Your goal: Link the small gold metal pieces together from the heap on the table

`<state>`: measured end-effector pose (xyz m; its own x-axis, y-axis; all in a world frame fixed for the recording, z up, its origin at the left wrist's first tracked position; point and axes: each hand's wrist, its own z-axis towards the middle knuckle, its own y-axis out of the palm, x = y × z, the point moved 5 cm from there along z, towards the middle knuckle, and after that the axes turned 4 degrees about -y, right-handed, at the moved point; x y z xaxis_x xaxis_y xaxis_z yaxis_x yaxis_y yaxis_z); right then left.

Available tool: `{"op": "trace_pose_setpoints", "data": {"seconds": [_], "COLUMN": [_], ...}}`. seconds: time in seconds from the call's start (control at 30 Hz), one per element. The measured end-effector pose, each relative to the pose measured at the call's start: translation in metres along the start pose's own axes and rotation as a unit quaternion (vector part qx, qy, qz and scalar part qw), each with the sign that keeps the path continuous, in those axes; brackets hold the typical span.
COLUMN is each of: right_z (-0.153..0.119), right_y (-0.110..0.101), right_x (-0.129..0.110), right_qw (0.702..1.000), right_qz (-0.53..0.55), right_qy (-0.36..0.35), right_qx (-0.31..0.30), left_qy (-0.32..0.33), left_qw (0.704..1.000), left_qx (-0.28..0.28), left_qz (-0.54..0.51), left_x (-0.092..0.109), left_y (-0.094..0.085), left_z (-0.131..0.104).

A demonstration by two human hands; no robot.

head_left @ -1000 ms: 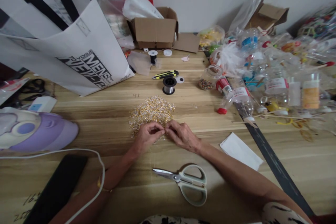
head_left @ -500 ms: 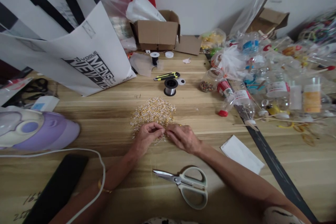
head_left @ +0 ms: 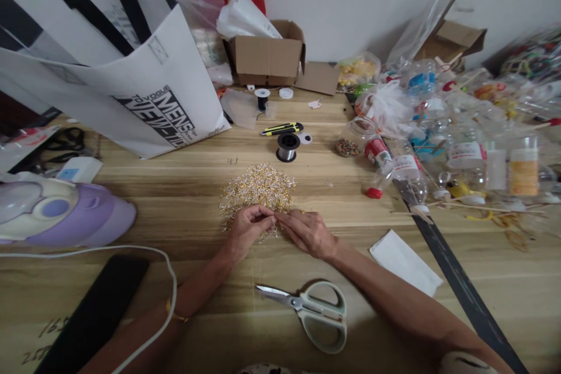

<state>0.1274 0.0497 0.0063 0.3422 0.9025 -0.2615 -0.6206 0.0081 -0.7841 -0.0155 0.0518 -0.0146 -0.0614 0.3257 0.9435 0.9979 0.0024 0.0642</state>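
A heap of tiny gold and clear, shiny pieces (head_left: 258, 187) lies on the wooden table; I cannot tell their exact kind. At its near edge, my left hand (head_left: 248, 228) is closed in a pinch, thumb against forefinger. My right hand (head_left: 309, 232) meets it from the right, its fingers pressed together and their tips at the left fingertips. Whatever sits between the fingertips is too small to make out. Below both hands, scissors (head_left: 302, 302) with pale handles lie with their blades pointing left.
Beyond the heap are a spool of wire (head_left: 287, 149), a yellow-black utility knife (head_left: 281, 128) and a black thread spool (head_left: 262, 100). Plastic bottles (head_left: 405, 166) crowd the right. A large white bag (head_left: 175, 87) stands at left, near a purple appliance (head_left: 87, 216) and a white cable (head_left: 173, 280).
The right fingertips have come in slightly against the left ones. The whole view has shifted a little; the heap and scissors stay in place on the table.
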Motion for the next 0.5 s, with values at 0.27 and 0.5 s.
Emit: {"op": "trace_pose_setpoints", "data": {"seconds": [0.27, 0.5], "right_z": [0.0049, 0.0042], "right_y": [-0.0007, -0.0041], "right_x": [0.0021, 0.0046], "right_qw": [0.983, 0.987], "right_qz": [0.160, 0.140], "right_qy": [0.084, 0.078], "right_qx": [0.031, 0.033], "left_qy": [-0.002, 0.002], "left_qw": [1.000, 1.000], "left_qx": [0.000, -0.025], "left_qz": [0.002, -0.005], "left_x": [0.0006, -0.0031], "left_y": [0.0015, 0.0015], "left_z": [-0.0018, 0.0016]}}
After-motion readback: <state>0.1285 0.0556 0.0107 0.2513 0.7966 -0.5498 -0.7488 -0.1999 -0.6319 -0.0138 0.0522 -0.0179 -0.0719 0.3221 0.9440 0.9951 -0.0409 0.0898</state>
